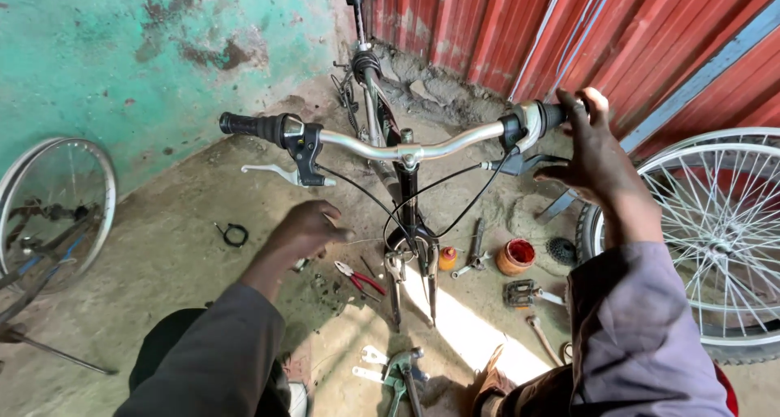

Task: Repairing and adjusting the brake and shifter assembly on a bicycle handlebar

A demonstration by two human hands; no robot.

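Over the gritty concrete floor [162,246], the silver handlebar [422,147] runs left-right: right hand [597,153] spread open against its black right grip [552,116], left hand [313,230] loosely curled, empty, below the silver left brake lever [276,173].

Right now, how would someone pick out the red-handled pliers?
Start at the bicycle handlebar and drop to the floor below it. The pliers lie just right of the left hand, beside the fork; among the grey metal tools there, only they have red handles.
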